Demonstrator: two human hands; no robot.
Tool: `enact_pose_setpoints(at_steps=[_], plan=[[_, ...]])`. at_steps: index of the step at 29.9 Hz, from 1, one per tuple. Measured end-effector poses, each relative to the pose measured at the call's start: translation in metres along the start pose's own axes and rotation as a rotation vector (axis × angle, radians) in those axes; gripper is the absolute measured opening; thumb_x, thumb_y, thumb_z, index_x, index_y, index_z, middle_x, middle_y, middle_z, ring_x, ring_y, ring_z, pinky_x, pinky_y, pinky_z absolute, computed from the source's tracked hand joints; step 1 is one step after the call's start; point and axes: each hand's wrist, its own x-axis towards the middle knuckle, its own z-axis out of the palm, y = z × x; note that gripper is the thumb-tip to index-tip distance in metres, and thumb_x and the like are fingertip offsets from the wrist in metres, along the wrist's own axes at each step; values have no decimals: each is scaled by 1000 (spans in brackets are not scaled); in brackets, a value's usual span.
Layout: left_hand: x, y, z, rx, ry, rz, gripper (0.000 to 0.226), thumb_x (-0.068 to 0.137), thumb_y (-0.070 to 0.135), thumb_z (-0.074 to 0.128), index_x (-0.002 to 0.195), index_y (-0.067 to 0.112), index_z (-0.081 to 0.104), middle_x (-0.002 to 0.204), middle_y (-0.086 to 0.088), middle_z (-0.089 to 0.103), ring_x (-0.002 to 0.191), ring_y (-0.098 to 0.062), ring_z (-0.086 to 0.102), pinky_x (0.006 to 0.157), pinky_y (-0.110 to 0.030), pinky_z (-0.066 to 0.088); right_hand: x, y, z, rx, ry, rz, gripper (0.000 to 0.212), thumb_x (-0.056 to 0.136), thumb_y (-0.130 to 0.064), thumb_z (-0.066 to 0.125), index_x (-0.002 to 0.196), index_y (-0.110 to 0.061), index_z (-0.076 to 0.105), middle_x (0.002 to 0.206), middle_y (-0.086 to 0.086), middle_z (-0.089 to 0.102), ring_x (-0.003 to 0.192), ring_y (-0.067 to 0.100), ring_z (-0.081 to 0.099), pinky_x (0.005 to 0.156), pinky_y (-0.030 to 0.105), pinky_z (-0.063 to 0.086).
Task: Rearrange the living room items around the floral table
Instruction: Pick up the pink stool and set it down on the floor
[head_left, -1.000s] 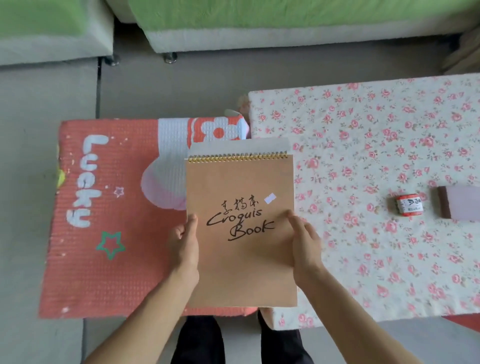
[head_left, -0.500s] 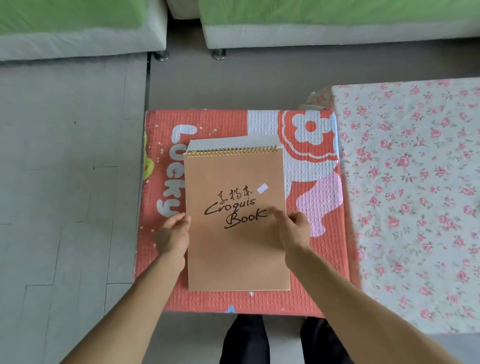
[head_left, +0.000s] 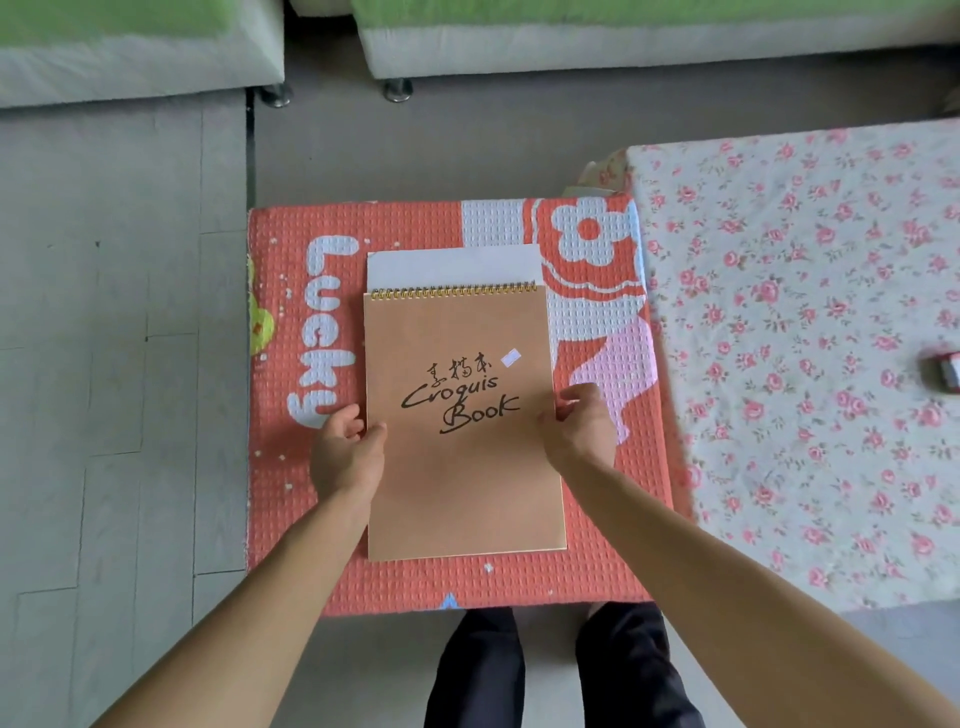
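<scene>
A brown spiral-bound sketchbook marked "Croquis Book" is held flat over the red "Lucky" mat, with a white sheet sticking out past its top edge. My left hand grips its left edge, thumb on the cover. My right hand pinches its right edge. The floral table stands right of the mat. I cannot tell whether the book touches the mat.
A small red-and-white item lies at the table's right edge, cut off by the frame. Two green-cushioned sofas stand at the far side on metal feet. Grey floor tiles stretch to the left. My legs show below the mat.
The sketchbook has moved left, off the floral table's edge, and now sits over the red mat. Both hands kept their hold on its side edges.
</scene>
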Motion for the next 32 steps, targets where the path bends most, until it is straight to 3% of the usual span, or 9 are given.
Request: enact_pose_setpoints(at_steps=[4,6,8,10,14,18,21,27,32], plan=[[-21,12,-10,13,0,61,32,89,20,61,120,14,60,125,-5,62,108,-23,59,86,-30,43,-20,-5,-21,-35,2,-103,38,88,-23,58,123,-9,49,114,5,54,104,23,53,79,29,40],[-36,30,-15,-5,-31,92,26,89,21,62,113,14,64,119,-4,66,100,-19,59,86,-31,46,-34,-9,-43,2,-1,-107,30,89,-27,58,115,-11,55,106,3,60,98,21,58,79,32,47],[-42,49,-15,-61,-79,78,22,88,22,61,109,14,66,112,-5,69,96,-21,62,89,-34,49,-43,-12,-57,57,-26,-99,13,88,-26,57,93,-14,59,83,-2,63,79,19,59,65,29,47],[-58,75,-9,-105,-159,82,21,89,22,59,106,12,66,101,-5,70,95,-23,64,90,-36,50,-57,-14,-80,140,-45,-100,18,88,-29,57,77,-14,57,70,0,63,65,18,56,57,29,46],[-106,126,15,-105,-272,186,18,89,25,56,73,21,61,75,4,65,79,-20,59,85,-37,50,-82,-16,-133,289,-36,-92,37,94,-38,54,83,-4,65,78,11,73,71,26,69,70,43,58],[-182,158,51,-107,-374,264,21,89,27,57,69,24,60,71,4,63,75,-18,60,84,-37,51,-104,12,-209,449,128,-49,31,97,-33,50,79,-13,65,78,10,72,75,31,70,75,47,57],[-249,166,86,-74,-464,321,23,90,28,57,67,22,60,67,3,61,73,-18,58,80,-35,47,-119,56,-272,561,215,20,32,97,-36,50,83,-12,65,78,9,72,79,30,70,79,48,57],[-448,138,185,15,-682,395,24,92,28,54,71,19,58,73,2,62,75,-16,58,78,-31,45,-181,223,-421,674,461,136,39,94,-36,54,80,-2,65,69,7,69,68,21,68,79,47,56],[-607,95,253,97,-816,410,23,93,27,51,73,19,57,77,-2,61,73,-17,56,73,-29,46,-254,359,-537,680,629,236,37,92,-40,55,66,-14,60,64,4,68,72,30,70,73,40,54]])
